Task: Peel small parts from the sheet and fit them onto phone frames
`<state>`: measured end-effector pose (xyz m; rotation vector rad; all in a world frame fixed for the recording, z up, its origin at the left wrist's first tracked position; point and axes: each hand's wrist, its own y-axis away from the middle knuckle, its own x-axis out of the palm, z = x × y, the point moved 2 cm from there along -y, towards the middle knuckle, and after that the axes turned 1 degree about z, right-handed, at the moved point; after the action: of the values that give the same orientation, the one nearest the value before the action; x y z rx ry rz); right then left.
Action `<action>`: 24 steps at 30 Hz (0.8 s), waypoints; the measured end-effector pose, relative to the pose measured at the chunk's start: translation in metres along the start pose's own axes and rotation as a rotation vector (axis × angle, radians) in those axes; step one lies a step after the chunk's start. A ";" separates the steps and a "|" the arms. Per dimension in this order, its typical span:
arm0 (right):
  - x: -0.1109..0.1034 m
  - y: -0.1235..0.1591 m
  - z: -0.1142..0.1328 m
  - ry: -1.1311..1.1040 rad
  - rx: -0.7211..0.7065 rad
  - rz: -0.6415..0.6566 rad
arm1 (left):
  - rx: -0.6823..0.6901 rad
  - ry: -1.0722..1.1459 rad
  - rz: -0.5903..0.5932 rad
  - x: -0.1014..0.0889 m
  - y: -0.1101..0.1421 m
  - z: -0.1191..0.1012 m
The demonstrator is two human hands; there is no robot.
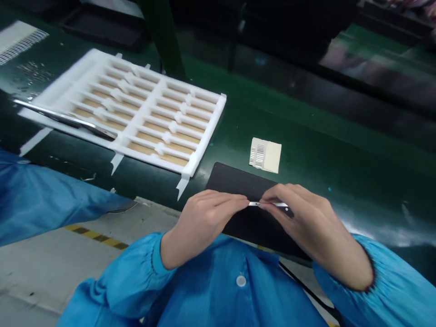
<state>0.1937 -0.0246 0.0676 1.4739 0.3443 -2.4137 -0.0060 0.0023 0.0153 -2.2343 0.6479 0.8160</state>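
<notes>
A thin, silvery-white strip (281, 205) is held level between my hands, edge toward me, just above a black mat (241, 178). My left hand (207, 220) is closed, with the fingertips pinching the strip's left end. Thumb and fingers of my right hand (306, 220) pinch it near the middle, and its right end sticks out beneath them. A tiny dark detail shows on the strip between the two pinches, too small to name. Beyond the mat lies a small cream card (272, 156) bearing rows of fine silver slivers.
A white slotted tray (204, 152) is taped to the green table (238, 104) at left. A long silvery metal piece (64, 117) lies across its near left side. Small metal bits (34, 72) and another card (17, 38) lie farther left. Another person's blue sleeve (51, 195) is at left.
</notes>
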 end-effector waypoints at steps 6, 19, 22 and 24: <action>0.002 -0.002 0.007 0.083 -0.019 0.061 | 0.016 0.018 0.001 -0.003 0.001 -0.003; 0.031 0.039 -0.001 0.197 -0.167 -0.209 | 0.007 0.035 0.003 -0.002 0.003 -0.001; 0.039 0.042 -0.003 0.297 -0.226 -0.236 | 0.016 0.018 0.011 -0.002 0.003 -0.002; 0.040 0.040 -0.002 0.272 -0.213 -0.277 | 0.026 -0.016 0.036 0.000 0.003 -0.005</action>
<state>0.1930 -0.0663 0.0289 1.7518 0.8910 -2.2815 -0.0055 -0.0030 0.0169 -2.1965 0.6892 0.8384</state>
